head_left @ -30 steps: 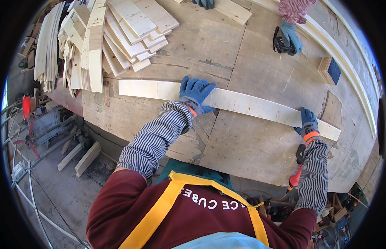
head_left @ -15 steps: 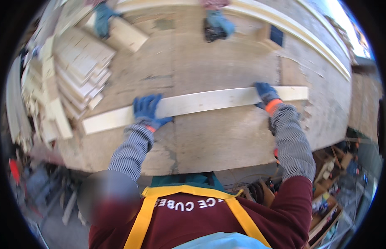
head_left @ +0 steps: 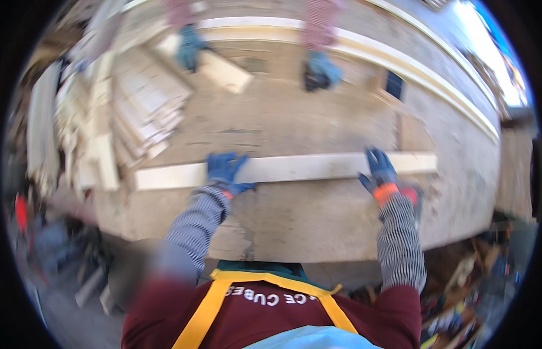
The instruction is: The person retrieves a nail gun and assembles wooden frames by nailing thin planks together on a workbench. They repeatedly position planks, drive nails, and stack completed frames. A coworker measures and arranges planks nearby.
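Note:
A long, pale wooden board (head_left: 306, 167) lies crosswise on the plywood tabletop (head_left: 306, 227). My left hand (head_left: 225, 171), in a blue glove, lies over the board left of its middle, fingers spread and thumb stretched out along the near edge. Toward the board's right end rests my right hand (head_left: 380, 173), also gloved in blue, its fingers apart across the top and its thumb out to the left. Beside my right wrist shows a red and grey object (head_left: 412, 200), partly hidden by the sleeve and blurred.
Across the table, a co-worker's gloved hand (head_left: 190, 49) touches a short board (head_left: 227, 72); the other gloved hand (head_left: 323, 70) holds something black. Stacked boards (head_left: 146, 96) lie at left. Long strips (head_left: 399, 63) run along the far side, near a small wooden block (head_left: 387, 86).
The board has turned slightly and lies more level in view. My right hand's fingers have spread from a more closed hold. The whole view has shifted, with the table lower in it.

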A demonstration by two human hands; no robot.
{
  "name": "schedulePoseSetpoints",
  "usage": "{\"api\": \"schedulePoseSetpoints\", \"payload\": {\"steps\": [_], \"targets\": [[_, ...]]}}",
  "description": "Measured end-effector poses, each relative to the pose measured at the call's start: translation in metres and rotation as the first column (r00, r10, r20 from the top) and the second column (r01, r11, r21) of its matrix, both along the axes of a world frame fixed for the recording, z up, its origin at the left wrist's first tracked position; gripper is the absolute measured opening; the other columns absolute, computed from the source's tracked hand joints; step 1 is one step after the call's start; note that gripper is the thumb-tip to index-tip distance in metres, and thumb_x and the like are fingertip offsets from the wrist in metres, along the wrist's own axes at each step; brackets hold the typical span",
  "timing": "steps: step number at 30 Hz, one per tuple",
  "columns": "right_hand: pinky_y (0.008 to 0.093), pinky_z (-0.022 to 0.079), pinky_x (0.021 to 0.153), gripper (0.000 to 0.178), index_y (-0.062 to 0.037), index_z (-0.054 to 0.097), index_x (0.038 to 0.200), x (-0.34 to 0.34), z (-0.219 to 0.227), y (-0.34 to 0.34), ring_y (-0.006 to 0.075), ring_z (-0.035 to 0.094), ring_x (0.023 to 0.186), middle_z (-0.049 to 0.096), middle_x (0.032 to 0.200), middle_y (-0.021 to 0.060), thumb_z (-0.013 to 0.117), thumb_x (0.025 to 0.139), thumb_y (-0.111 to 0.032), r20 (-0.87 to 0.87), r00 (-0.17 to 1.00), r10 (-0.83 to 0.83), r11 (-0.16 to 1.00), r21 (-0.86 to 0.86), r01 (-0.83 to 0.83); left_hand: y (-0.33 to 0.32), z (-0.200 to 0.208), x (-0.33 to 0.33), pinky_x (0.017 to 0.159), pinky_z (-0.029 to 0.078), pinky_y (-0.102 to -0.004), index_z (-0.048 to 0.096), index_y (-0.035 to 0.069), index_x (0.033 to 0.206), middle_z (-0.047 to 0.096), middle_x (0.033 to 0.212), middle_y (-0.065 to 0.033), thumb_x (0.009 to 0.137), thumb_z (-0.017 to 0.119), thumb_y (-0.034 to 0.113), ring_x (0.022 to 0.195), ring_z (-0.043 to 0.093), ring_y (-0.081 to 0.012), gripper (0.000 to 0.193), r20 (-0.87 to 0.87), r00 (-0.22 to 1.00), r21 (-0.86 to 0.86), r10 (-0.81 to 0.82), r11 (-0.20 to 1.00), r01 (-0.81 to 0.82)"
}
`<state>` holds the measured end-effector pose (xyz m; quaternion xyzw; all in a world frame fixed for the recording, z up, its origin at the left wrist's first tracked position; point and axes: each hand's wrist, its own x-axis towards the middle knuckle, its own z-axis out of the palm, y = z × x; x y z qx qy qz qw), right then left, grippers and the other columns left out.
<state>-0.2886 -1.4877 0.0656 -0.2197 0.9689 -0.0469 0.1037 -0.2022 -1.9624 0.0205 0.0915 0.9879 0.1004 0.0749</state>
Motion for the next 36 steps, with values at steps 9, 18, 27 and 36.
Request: {"api": "schedulePoseSetpoints", "payload": {"steps": [9, 18, 27, 36], "targets": [[0.047, 0.04, 0.103, 0.071, -0.0007, 0.043, 0.139, 0.119, -0.006, -0.125, 0.041, 0.046, 0.123, 0.048, 0.134, 0.0239, 0.07, 0.079, -0.026, 0.023, 0.997, -0.076, 0.919, -0.387, 0.079, 0.007, 0.046, 0.02, 0.114, 0.011, -0.0609, 0.033, 0.02, 0.146, 0.038, 0.144, -0.0107, 0.064, 0.072, 0.07, 0.136, 0.03, -0.0338, 0.104, -0.055, 0.993, 0.065, 0.108, 0.992, -0.104], [0.0473, 0.039, 0.103, 0.071, -0.0022, 0.043, 0.14, 0.171, -0.012, -0.183, 0.0406, 0.046, 0.123, 0.047, 0.135, 0.0237, 0.07, 0.079, -0.026, 0.124, 0.95, -0.287, 0.851, -0.422, 0.312, -0.02, 0.044, 0.082, 0.111, 0.022, -0.0593, 0.04, 0.012, 0.141, 0.045, 0.137, -0.0147, 0.076, 0.071, 0.043, 0.129, 0.039, -0.0374, 0.079, -0.198, 0.958, 0.234, 0.207, 0.959, -0.159], [0.0495, 0.033, 0.108, 0.076, -0.0039, 0.038, 0.143, 0.179, -0.054, -0.144, 0.0404, 0.037, 0.133, 0.041, 0.143, 0.0225, 0.07, 0.08, -0.03, -0.06, 0.75, -0.659, 0.738, -0.247, 0.628, -0.048, 0.031, 0.114, 0.11, 0.024, -0.0578, 0.039, 0.008, 0.142, 0.043, 0.139, -0.0167, 0.078, 0.071, 0.034, 0.13, 0.039, -0.0378, 0.076, -0.196, 0.975, 0.204, 0.103, 0.977, -0.062], [0.0493, 0.031, 0.109, 0.073, -0.0038, 0.037, 0.145, 0.172, -0.063, -0.151, 0.0391, 0.037, 0.134, 0.04, 0.146, 0.0208, 0.065, 0.083, -0.032, -0.092, 0.679, -0.728, 0.682, -0.195, 0.705, -0.035, 0.021, 0.112, 0.11, 0.026, -0.0564, 0.038, 0.005, 0.142, 0.043, 0.14, -0.0208, 0.079, 0.071, 0.031, 0.132, 0.038, -0.0393, 0.076, -0.166, 0.982, 0.195, 0.087, 0.979, -0.054]]}}
